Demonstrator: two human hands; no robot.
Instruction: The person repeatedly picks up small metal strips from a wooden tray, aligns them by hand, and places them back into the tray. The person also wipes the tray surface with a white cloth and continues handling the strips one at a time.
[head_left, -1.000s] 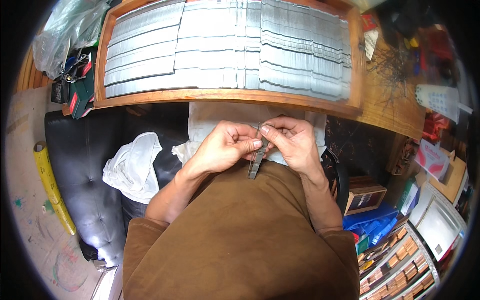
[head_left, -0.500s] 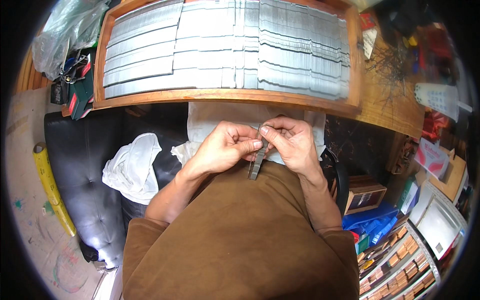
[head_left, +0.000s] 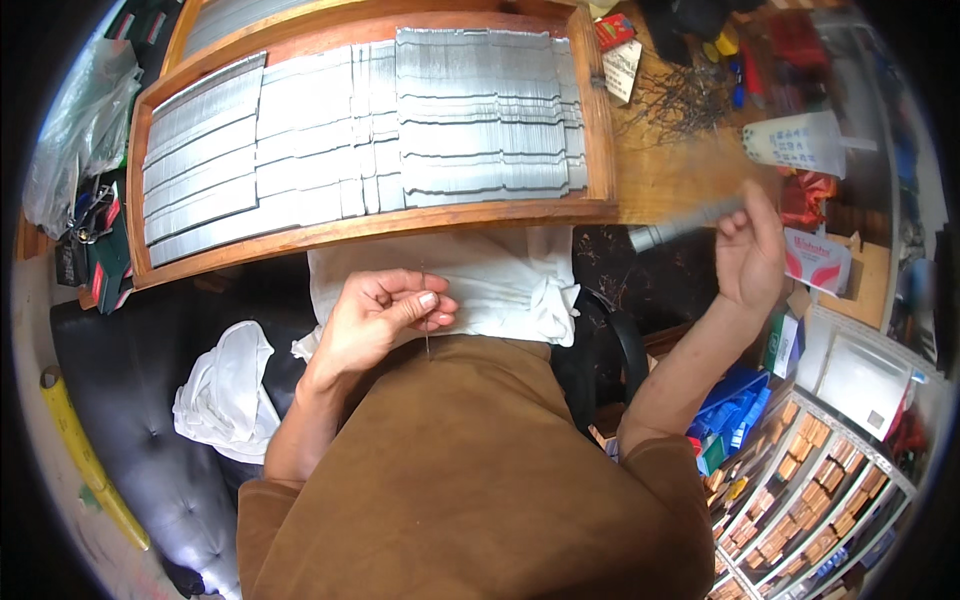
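In front of my lap, my left hand (head_left: 385, 315) pinches a thin, dark, wire-like piece (head_left: 428, 342) that stands nearly upright between thumb and fingers. My right hand (head_left: 748, 250) is raised well out to the right over the table's edge, its fingers bent round a grey metal strip (head_left: 685, 224). That strip is smeared by motion and points left from the fingers. Beyond my left hand lies a wooden tray (head_left: 380, 234) filled with rows of thin, silvery metal pieces (head_left: 490, 120). A white cloth (head_left: 490, 290) is spread under my hands.
Tangled dark wires (head_left: 680, 100) lie on the wooden table (head_left: 640, 200), beside a lidded cup (head_left: 795, 140) with a straw. A black padded seat (head_left: 110, 400) with a crumpled white cloth (head_left: 230, 395) is at left. At lower right stands a rack of small wooden blocks (head_left: 800, 480).
My hands have parted: the right swung far right with the grey strip, while the left keeps the thin dark piece near my lap. The view has shifted right.
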